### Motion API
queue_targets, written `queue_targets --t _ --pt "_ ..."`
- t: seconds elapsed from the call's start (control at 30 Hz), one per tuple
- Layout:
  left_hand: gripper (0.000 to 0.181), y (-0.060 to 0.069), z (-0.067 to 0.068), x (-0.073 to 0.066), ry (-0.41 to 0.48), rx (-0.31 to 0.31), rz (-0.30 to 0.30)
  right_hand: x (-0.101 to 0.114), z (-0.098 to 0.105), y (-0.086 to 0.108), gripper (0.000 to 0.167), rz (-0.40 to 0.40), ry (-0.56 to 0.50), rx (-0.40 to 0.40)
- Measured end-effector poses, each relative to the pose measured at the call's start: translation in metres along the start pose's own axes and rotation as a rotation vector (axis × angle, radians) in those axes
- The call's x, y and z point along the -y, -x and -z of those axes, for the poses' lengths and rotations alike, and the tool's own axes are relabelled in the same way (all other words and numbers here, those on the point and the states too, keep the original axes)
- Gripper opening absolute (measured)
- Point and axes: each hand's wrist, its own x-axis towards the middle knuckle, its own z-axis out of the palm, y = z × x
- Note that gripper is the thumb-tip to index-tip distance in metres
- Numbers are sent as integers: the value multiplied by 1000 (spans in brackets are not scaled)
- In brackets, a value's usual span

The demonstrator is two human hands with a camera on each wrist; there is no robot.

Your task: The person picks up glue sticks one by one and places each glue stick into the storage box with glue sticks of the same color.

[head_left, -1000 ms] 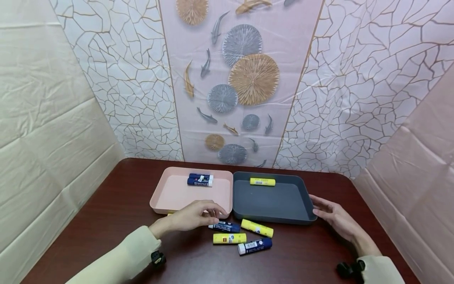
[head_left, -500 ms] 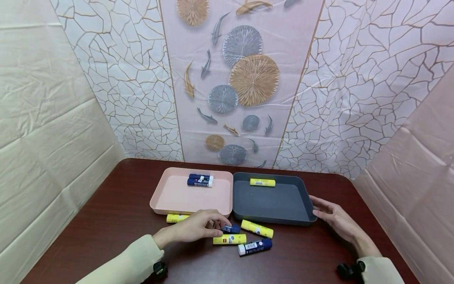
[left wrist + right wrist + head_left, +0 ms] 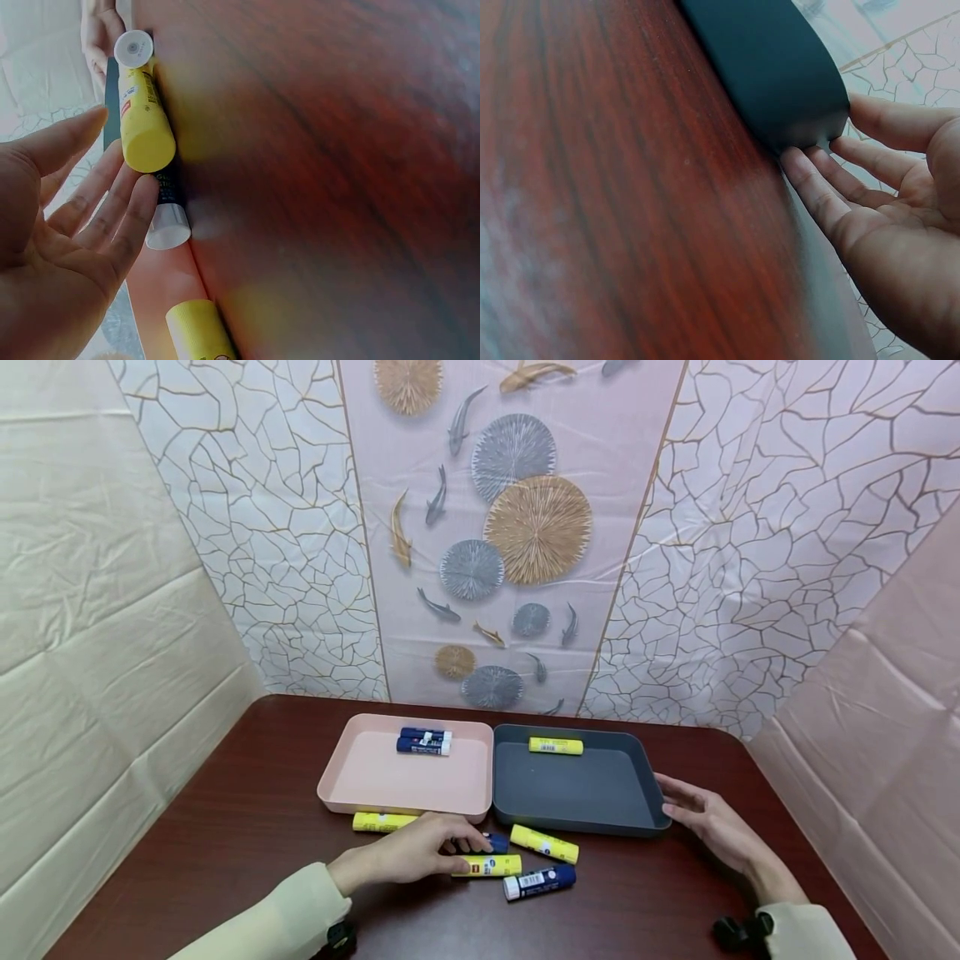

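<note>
My left hand hovers over the glue sticks at the table's middle, thumb and fingers apart. A yellow glue stick lies at its fingertips; the left wrist view shows that yellow stick beyond the spread fingers. Just behind it is a blue glue stick with a white cap, partly covered by the hand. Another yellow glue stick lies by the pink tray. With its fingertips, my right hand touches the right side of the dark grey tray.
To the right lie a slanted yellow glue stick and a blue one with a white cap. Two blue glue sticks are in the pink tray, one yellow stick in the grey tray. A patterned cloth hangs behind.
My left hand has moved right and toward the table's front, from the blue glue stick to the yellow one. The left yellow stick is uncovered. My right hand stays at the tray.
</note>
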Motion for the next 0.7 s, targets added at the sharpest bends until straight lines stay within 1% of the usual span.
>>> queue_targets --t 0.13,0.27,0.5,0.57,0.63,0.7 --pt "30 -1 0 0 -19 4 1 0 -1 0 67 -14 -2 -8" --pt "29 -1 -1 0 -33 3 -12 1 -1 0 67 -21 2 -14" --pt "31 -1 -1 1 -29 8 -4 0 -1 0 67 -19 5 -14" --pt "32 -1 -1 2 -29 7 -9 -1 -1 -1 67 -16 8 -14" --pt "31 0 0 3 -30 4 -27 -1 0 -1 66 -14 9 -14" --pt "31 1 1 6 -54 3 -54 -1 0 -1 66 -11 11 -11"
